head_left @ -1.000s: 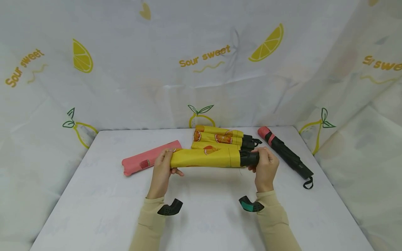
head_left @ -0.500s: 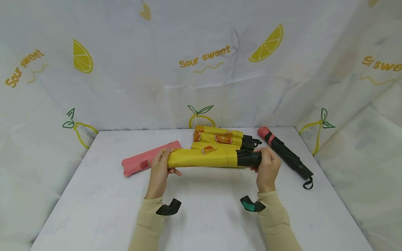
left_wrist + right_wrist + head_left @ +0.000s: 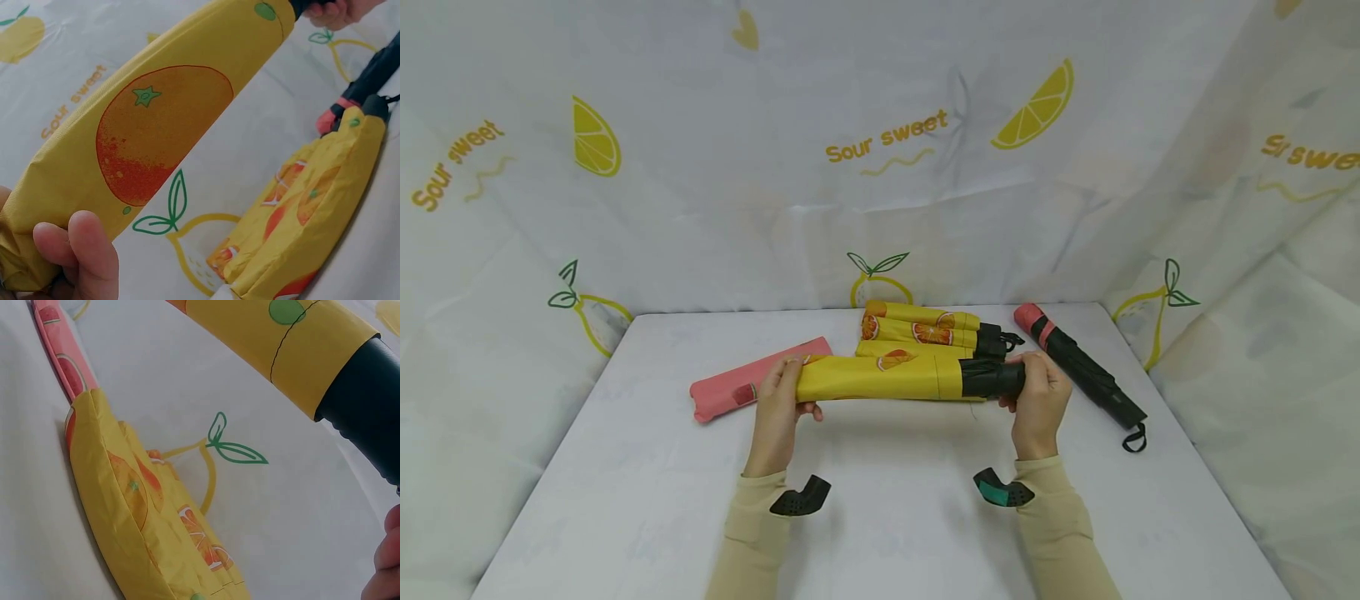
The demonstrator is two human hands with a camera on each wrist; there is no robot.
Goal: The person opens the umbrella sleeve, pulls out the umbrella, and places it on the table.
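Note:
A folding umbrella (image 3: 988, 377) with a black body is held level above the table, partly inside a yellow sleeve (image 3: 880, 379) printed with oranges. My left hand (image 3: 778, 417) grips the sleeve's left end; in the left wrist view, curled fingers (image 3: 94, 250) lie against the yellow cloth (image 3: 162, 137). At the other end, my right hand (image 3: 1037, 408) holds the umbrella's black end. Only a few right fingers (image 3: 390, 556) show at the edge of the right wrist view, beside the black part (image 3: 369, 406). The umbrella's inner part is hidden by the sleeve.
Several yellow-sleeved umbrellas (image 3: 925, 331) lie side by side at the back of the white table (image 3: 625, 500). A flat pink sleeve (image 3: 726, 394) with watermelon prints lies left. On the right rests a black umbrella (image 3: 1093, 379) with a pink end and wrist loop.
The yellow sleeve has slid left with my left hand, and more of the black umbrella shows. My right hand has shifted slightly right. The things on the table stay put.

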